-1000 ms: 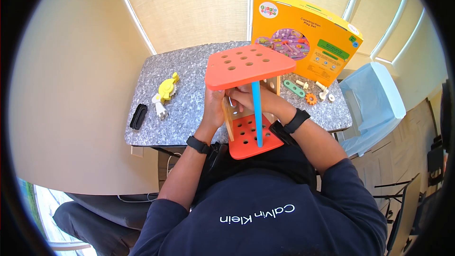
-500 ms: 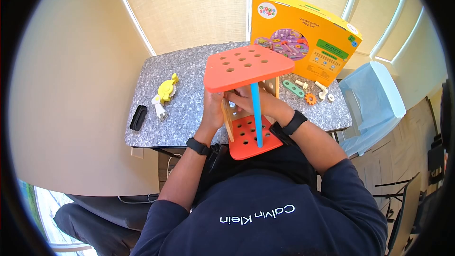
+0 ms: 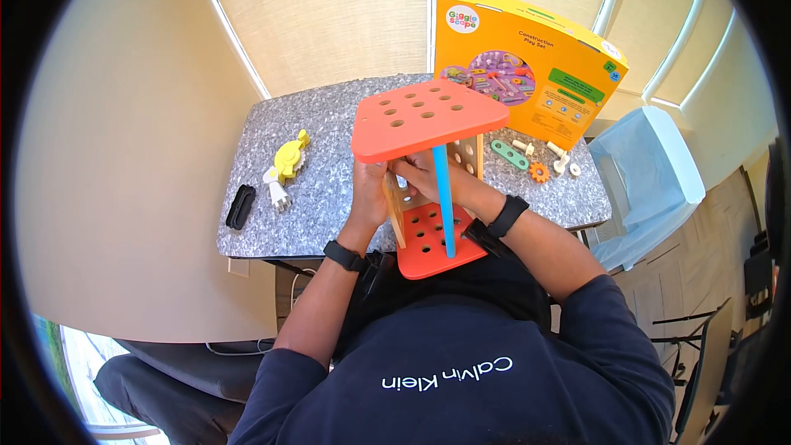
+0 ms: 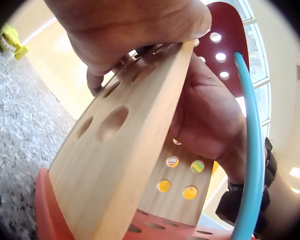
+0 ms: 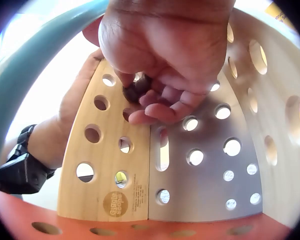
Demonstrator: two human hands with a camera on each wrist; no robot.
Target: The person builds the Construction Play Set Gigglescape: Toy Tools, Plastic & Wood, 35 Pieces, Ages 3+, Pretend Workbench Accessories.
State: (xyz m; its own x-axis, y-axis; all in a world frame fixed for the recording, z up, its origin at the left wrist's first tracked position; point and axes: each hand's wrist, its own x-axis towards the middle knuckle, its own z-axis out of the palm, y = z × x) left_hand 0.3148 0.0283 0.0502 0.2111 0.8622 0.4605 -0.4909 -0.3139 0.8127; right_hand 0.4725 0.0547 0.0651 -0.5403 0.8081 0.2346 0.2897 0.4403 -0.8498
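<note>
A toy frame has a red top board (image 3: 461, 122), a red bottom board (image 3: 437, 262), a blue rod (image 3: 445, 206) and wooden side panels with holes. On the left, my left hand (image 3: 371, 194) grips the upper part of one wooden panel (image 4: 105, 165) from outside. My right hand (image 3: 428, 175) reaches inside the frame under the top board. In the right wrist view its thumb and fingers pinch a small dark rounded piece (image 5: 136, 90) against that panel's inner face. Beside it stands a greyish perforated panel (image 5: 210, 175).
Yellow toy pieces (image 3: 290, 156), a white claw-like piece (image 3: 279, 192) and a black oblong item (image 3: 241, 205) lie on the speckled table (image 3: 329, 214). To the right are a green strip (image 3: 510, 155), an orange gear (image 3: 539, 172), white bolts (image 3: 560, 158), a yellow box (image 3: 577, 91) and a bagged bin (image 3: 651, 181).
The frame's top has drifted slightly left. My right hand has shifted a little at the wooden panel, while my left hand keeps its place there.
</note>
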